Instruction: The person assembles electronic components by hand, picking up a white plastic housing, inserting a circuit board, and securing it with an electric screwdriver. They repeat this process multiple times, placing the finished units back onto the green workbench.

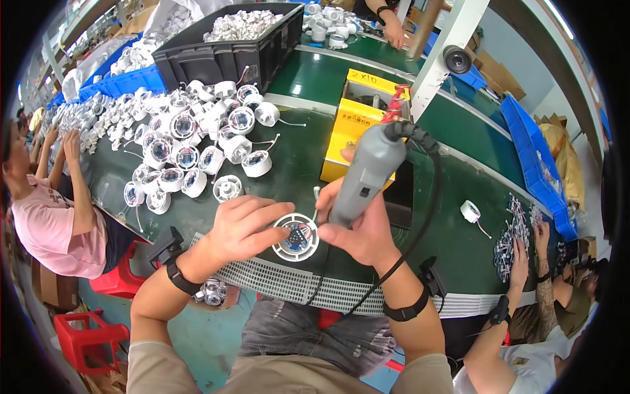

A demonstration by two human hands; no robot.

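Observation:
A round white plastic housing (295, 255) with a small blue circuit board and thin wires inside lies on the green bench in front of me. My left hand (246, 226) holds its left side, the fingertips on the rim and over the inside. In my right hand (361, 226) is a grey corded electric screwdriver (371, 171), gripped near its lower end, tip hidden by the fingers. That thumb is close to the housing's right edge. A white wire connector (316, 192) sticks up just behind the housing. Another white housing (228, 188) stands beyond my left hand.
Many similar housings (187, 157) are heaped at the left, before a black crate (230, 59) of white parts. A yellow box (354, 118) stands behind the screwdriver, whose black cable (430, 217) loops down rightward. Co-workers' hands (518, 262) touch a wire pile at right.

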